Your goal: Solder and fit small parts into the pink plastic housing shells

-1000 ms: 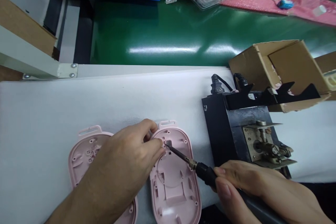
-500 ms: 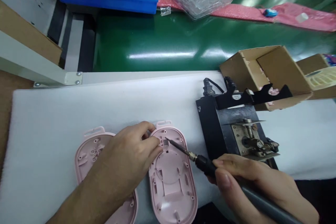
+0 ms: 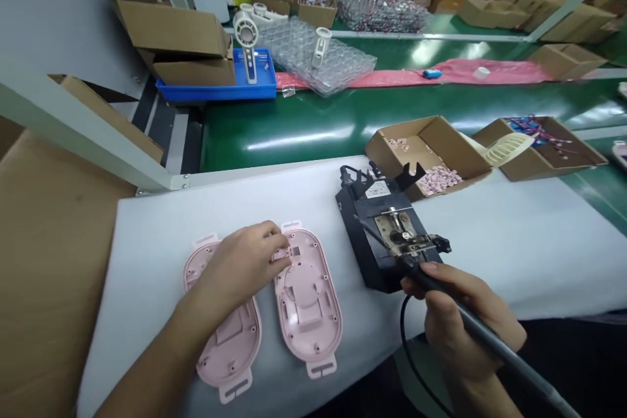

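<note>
Two oblong pink plastic shells lie side by side with their ribbed insides up, the right shell (image 3: 313, 294) in full sight and the left shell (image 3: 235, 339) partly under my forearm. My left hand (image 3: 247, 261) has its bent fingers closed on the upper left of the right shell; any small part beneath the fingertips is hidden. In my right hand (image 3: 465, 320) is a slim black electric screwdriver (image 3: 499, 343), slanting up to the left. Its thin bit reaches over the metal front of a black screw feeder (image 3: 362, 255).
Behind the feeder stands a cardboard box (image 3: 470, 157) of small pink pieces, beside another box (image 3: 553, 163) holding wires. A black cord (image 3: 409, 346) hangs below the feeder. A blue tray (image 3: 215, 91) and bubble wrap (image 3: 337, 75) lie across the green surface (image 3: 304, 124).
The screwdriver has left the upper part of the right shell and moved right, over the screw feeder. My left hand stays at the shell. The view has tilted up, showing more background.
</note>
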`<state>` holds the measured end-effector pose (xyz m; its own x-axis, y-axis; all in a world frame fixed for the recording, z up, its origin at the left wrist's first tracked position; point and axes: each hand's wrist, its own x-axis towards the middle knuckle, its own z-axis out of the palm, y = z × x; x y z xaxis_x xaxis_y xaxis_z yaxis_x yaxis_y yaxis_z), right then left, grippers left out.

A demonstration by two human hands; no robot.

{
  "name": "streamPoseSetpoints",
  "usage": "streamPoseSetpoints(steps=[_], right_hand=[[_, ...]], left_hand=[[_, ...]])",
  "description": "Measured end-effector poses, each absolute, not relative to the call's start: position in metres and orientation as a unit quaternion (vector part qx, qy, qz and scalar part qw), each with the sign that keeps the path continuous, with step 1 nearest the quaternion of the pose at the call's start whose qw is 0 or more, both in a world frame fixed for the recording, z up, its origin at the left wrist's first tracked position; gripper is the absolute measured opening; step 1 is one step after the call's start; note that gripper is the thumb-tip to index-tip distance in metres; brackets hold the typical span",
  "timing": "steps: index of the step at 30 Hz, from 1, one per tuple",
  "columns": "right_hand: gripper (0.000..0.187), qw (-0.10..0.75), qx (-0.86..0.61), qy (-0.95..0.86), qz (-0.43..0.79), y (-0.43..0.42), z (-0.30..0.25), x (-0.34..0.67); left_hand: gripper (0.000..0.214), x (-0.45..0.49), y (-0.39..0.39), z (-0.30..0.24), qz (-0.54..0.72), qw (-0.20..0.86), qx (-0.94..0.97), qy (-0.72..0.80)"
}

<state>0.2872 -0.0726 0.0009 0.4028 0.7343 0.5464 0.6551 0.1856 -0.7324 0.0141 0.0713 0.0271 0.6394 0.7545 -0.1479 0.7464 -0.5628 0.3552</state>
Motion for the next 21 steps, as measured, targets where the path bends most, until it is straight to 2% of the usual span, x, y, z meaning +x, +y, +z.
streamPoseSetpoints(steps=[4,8,10,13,17,21], right_hand=[[0.025,0.552,-0.619,-0.555,0.069,-0.078,-0.002,0.298],[0.020,0.580,-0.557,-0.588,0.084,-0.073,0.004,0.297],[0.021,0.585,-0.535,-0.600,0.104,-0.069,0.008,0.294],[0.025,0.584,-0.489,-0.632,0.144,-0.057,0.020,0.279],[0.020,0.528,-0.426,-0.696,0.233,-0.025,0.047,0.237],[0.016,0.492,-0.424,-0.728,0.219,0.007,0.065,0.207]], left_hand=[[0.028,0.008,0.066,0.040,0.043,0.148,0.883,0.442],[0.045,-0.048,0.036,0.033,0.119,0.084,0.842,0.519],[0.043,-0.082,0.016,0.019,0.148,0.049,0.812,0.563],[0.035,-0.113,-0.009,-0.001,0.198,0.064,0.792,0.574],[0.025,-0.109,-0.021,-0.007,0.252,0.108,0.777,0.567],[0.020,-0.099,-0.015,-0.008,0.284,0.147,0.769,0.553]])
